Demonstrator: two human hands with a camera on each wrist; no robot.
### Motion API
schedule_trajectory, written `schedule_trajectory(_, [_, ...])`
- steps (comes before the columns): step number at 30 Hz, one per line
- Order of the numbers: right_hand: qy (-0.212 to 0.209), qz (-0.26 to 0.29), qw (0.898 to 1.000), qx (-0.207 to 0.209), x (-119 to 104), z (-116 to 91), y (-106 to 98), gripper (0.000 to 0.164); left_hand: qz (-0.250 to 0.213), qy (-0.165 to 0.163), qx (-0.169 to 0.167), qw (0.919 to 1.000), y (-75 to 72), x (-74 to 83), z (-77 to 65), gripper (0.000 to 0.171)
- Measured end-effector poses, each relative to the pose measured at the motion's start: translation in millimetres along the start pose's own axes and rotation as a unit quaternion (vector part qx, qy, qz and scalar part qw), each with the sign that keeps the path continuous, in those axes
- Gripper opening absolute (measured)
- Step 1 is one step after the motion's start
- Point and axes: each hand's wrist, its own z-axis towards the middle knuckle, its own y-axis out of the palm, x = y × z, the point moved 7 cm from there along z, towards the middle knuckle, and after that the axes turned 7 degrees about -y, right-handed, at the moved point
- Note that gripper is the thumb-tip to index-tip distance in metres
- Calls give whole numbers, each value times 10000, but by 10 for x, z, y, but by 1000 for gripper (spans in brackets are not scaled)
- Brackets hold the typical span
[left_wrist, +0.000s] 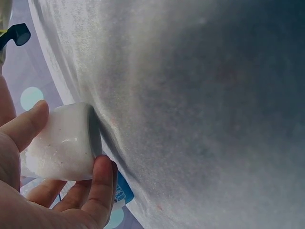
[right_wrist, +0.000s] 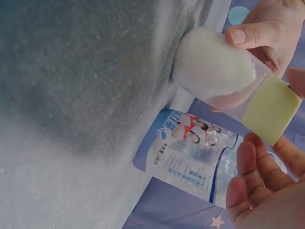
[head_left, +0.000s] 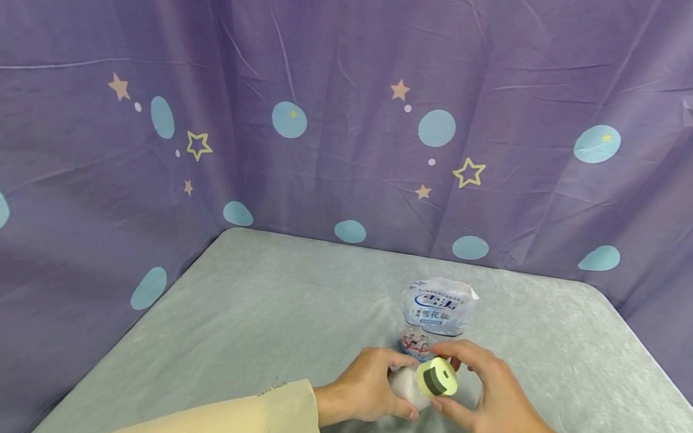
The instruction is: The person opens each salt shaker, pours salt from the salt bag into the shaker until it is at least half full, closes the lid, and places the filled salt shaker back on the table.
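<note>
A clear salt shaker bottle [head_left: 405, 385] with white grains in it stands tilted above the front part of the table. My left hand [head_left: 372, 384] grips its body, with the thumb on one side and the fingers on the other. The pale yellow-green lid [right_wrist: 270, 109] sits on the bottle and has a dark flap on top in the head view. My right hand [head_left: 492, 397] holds the lid's rim between thumb and fingers. Just behind the bottle stands a blue and white salt pouch [head_left: 437, 312], its lower part partly hidden by the hands.
Pale grey cloth covers the table [head_left: 275, 290]. A purple curtain [head_left: 352, 64] with stars and blue spots hangs along the back and sides. In the left wrist view, a small dark object [left_wrist: 20, 34] shows at the upper left edge.
</note>
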Motion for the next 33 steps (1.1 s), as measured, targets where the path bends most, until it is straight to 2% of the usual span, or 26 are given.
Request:
schedule_trajectory(4, [-230, 288, 9993, -108, -23, 6, 24, 75, -22, -26, -20, 10000, 0, -9, 3, 64])
schedule_trajectory(8, [-229, 331, 9991, -124, -26, 8, 31, 76, -2, -45, -30, 10000, 1, -14, 0, 64])
schedule_trajectory(13, [-83, 278, 9995, -133, -7, -5, 38, 71, 47, -34, -14, 10000, 2, -13, -5, 64])
schedule_trajectory(22, [-77, -6, 9998, 172, 25, -38, 30, 62, 133, 24, 22, 9999, 3, -5, -1, 65])
schedule_trajectory(33, [11, -137, 9997, 223, 9, -33, 19, 57, 148, 79, 3, 9999, 2, 14, 1, 61])
